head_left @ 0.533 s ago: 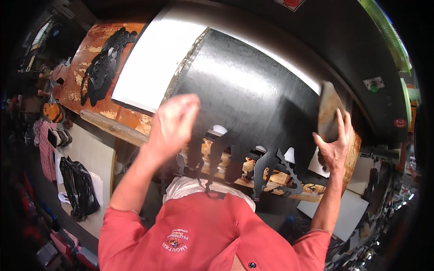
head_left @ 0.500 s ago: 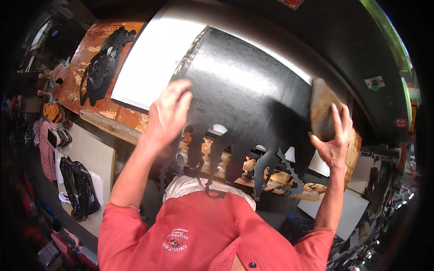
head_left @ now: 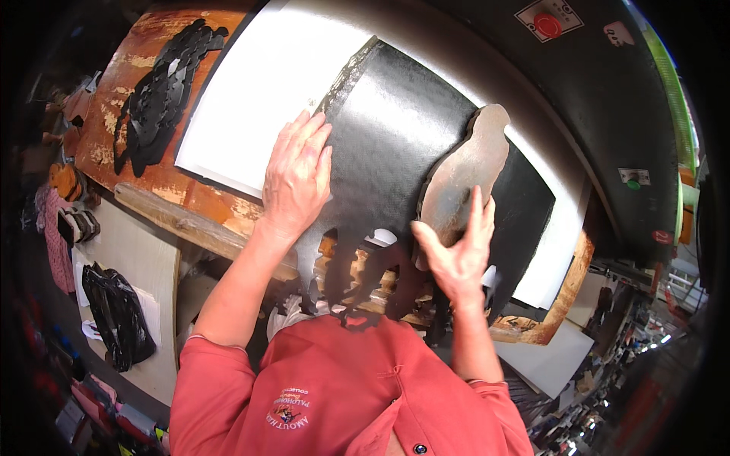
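Black sheet (head_left: 411,144): large, dull, flexible material, lying on a white board (head_left: 258,99) on the desk (head_left: 163,182). Its near edge hangs over the desk front, cut into ragged tabs and notches. Far left edge is rough and slightly lifted.

Left hand (head_left: 295,178): laid flat on the left part of the black sheet, palm down, fingers (head_left: 308,137) spread and extended, gripping nothing; fingertips reach the sheet's left edge where it meets the white board.

Right hand (head_left: 455,254): on the near right part of the black sheet, fingers (head_left: 477,216) straight and splayed, pressing on the lower end of a metal template (head_left: 465,175). No closed grasp visible; thumb points left along the template's lower edge.

Metal template: flat, grey-brown, worn, with a rounded contour narrowing to a knob at the far end; lies on the black sheet, right of centre, tilted away toward the right.

Stack of black cut pieces (head_left: 160,91): irregular shapes, piled on the far left of the desk, well apart from both hands.

Desk: orange-brown, chipped wooden surface with a worn front rim.

Black bag (head_left: 114,315): below the desk, at left.
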Demonstrator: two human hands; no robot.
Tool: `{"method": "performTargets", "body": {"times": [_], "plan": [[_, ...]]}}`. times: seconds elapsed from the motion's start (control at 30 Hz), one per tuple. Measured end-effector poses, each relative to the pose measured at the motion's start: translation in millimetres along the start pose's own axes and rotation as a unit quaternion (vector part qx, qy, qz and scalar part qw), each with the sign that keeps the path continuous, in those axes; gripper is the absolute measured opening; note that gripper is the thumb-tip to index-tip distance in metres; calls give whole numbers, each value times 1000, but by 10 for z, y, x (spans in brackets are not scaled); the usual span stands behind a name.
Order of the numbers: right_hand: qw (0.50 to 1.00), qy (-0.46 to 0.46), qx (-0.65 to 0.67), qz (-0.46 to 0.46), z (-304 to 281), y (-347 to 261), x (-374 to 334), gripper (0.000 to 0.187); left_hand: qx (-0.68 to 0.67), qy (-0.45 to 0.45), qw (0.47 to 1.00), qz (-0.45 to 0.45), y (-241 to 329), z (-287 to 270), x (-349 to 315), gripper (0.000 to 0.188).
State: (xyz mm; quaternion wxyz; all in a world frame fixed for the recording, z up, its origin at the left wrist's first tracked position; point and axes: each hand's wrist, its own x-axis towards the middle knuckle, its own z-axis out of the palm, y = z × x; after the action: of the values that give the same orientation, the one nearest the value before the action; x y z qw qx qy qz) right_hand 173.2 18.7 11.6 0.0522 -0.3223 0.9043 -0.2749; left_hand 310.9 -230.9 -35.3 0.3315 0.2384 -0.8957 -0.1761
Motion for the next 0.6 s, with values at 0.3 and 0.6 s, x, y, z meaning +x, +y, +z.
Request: {"method": "performTargets", "body": {"times": [0.3, 0.6], "plan": [[995, 90, -32, -9, 218, -90, 81, 96, -9, -22, 1000, -13, -13, -27, 16, 33], [984, 14, 57, -170, -119, -82, 351, 98, -14, -18, 1000, -10, -5, -40, 25, 33]]}}
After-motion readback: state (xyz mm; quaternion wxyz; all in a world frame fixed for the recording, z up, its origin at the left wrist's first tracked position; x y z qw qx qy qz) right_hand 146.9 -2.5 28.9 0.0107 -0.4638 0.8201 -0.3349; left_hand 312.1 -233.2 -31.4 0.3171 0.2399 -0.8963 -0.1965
